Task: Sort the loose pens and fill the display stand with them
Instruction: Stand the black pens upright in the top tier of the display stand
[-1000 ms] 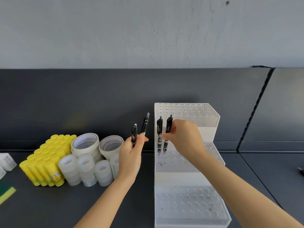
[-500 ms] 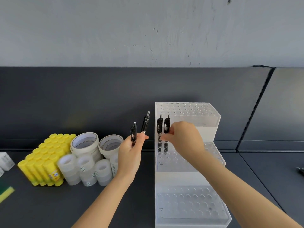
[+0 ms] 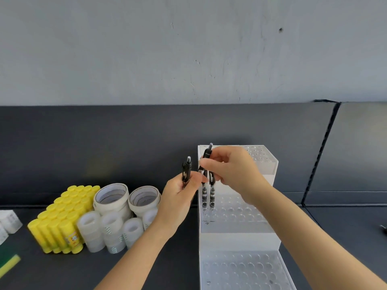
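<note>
**Pens Going Into the Stand**

Glue sticks [image 3: 60,218] and tape rolls [image 3: 111,197] sit on the dark surface [image 3: 52,273]. The left hand [image 3: 178,199] curls its fingers round an upright black pen [image 3: 186,170]. The right hand [image 3: 236,172] pinches a second pen [image 3: 207,153] (tilted) above two pens [image 3: 204,194] standing in the middle tier of the stand [image 3: 236,237].

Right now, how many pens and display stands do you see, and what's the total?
Display stand: 1
Black pens: 4, with 2 in the stand, 1 gripped by the left hand, 1 pinched by the right hand
Total: 5
</note>
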A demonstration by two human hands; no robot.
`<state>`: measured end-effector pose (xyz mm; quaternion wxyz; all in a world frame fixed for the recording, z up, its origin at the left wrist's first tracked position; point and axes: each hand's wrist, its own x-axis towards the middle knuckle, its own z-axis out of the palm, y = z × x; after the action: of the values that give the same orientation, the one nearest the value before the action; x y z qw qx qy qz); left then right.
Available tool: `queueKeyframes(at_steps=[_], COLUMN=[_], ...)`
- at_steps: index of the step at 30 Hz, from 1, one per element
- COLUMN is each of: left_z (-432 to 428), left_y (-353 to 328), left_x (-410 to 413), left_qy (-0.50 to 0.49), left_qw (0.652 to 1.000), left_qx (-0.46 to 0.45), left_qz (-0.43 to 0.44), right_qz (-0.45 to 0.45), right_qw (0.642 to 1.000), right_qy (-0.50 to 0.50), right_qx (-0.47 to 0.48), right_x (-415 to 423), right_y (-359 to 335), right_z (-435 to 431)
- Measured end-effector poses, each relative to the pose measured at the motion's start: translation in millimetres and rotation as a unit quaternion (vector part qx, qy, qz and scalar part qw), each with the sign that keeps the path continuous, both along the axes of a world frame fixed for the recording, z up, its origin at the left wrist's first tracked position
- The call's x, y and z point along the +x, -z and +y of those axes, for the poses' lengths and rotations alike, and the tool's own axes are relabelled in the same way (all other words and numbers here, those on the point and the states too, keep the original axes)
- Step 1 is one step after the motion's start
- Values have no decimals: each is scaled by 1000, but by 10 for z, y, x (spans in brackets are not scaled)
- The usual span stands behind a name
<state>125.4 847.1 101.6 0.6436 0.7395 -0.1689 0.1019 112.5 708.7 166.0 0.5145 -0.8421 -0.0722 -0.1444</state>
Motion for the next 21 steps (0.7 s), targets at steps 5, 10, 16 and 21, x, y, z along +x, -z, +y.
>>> queueKeyframes(at_steps=[5, 10, 16, 21], left_z=[32, 42, -11, -29], left_y=[-48, 11, 24, 40], left_x=[97, 122, 94, 113], left_qy=[-18, -55, -80, -84], left_qw=[999, 997, 997, 996], left_qx=[42, 59, 18, -12], left_qz=[-12, 10, 9, 0], right_qz=[-9, -75, -62, -23], right_qw=[998, 983, 965, 969], right_qy=[48, 135, 168, 128], right_qx=[39, -95, -191, -209], right_x=[-60, -66, 44, 130], right_y=[-79, -83, 136, 258], right_z=[-141, -331, -343, -304])
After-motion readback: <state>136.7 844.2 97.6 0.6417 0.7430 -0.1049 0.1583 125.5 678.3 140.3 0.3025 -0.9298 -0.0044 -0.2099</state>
